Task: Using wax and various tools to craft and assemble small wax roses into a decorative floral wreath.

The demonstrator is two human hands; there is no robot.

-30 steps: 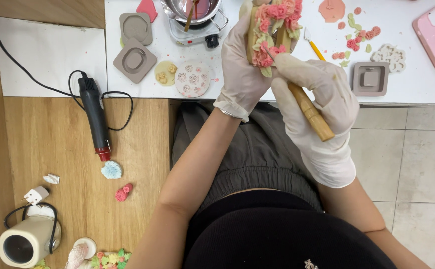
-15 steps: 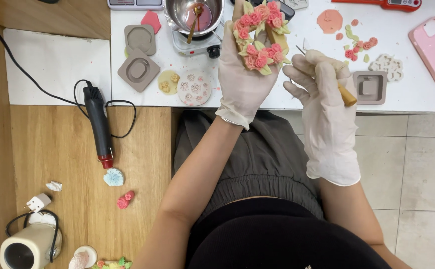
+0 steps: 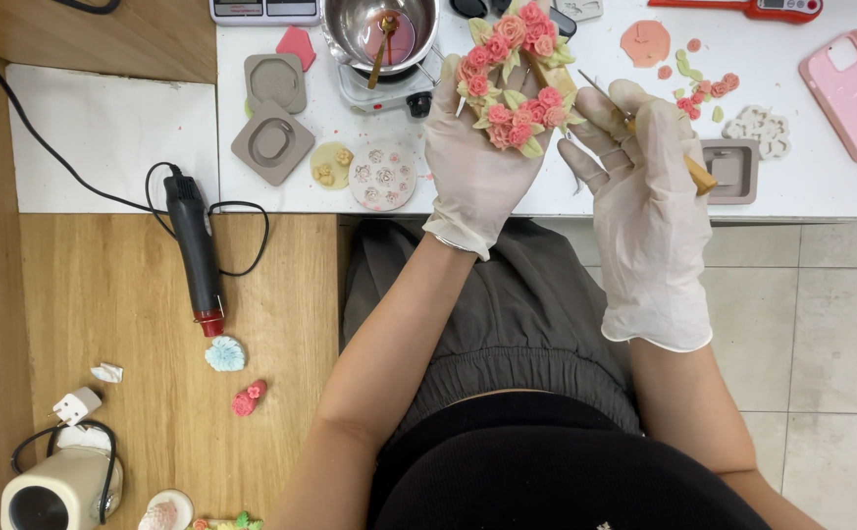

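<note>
1. White tabletop (image 3: 821,182) is running along the top of the view, above a wooden floor on one side and pale tiles on the other, and the person is sitting close against its edge.

2. Left hand (image 3: 472,162), gloved, is cupping the flower-covered piece (image 3: 512,79) from behind, fingers curled closed around its back and edges, holding it up over the table just beside the small steel pot (image 3: 381,29).

3. Right hand (image 3: 644,167), also gloved, is pinching a wooden-handled pointed tool (image 3: 644,132), fingers wrapped shut on the handle, the thin metal tip aiming at the pink blossoms and nearly touching them.

4. Judging by its look, the piece is light but fragile: the small pink roses and pale green leaves are standing proud and seem soft enough to dent or snap off. Supporting it from the plain back and rim, as the left hand is doing, looks safest; pressing on the petals looks risky.

5. Lying nearby are grey moulds (image 3: 273,142), a round floral mould (image 3: 382,177), a pink phone (image 3: 855,93), and a black heat gun (image 3: 196,250) on the floor.

6. Compared with half a second earlier, the piece is sitting slightly further right and higher, and the right hand is now raised closer, with the tool tip brought up to the flowers.
</note>
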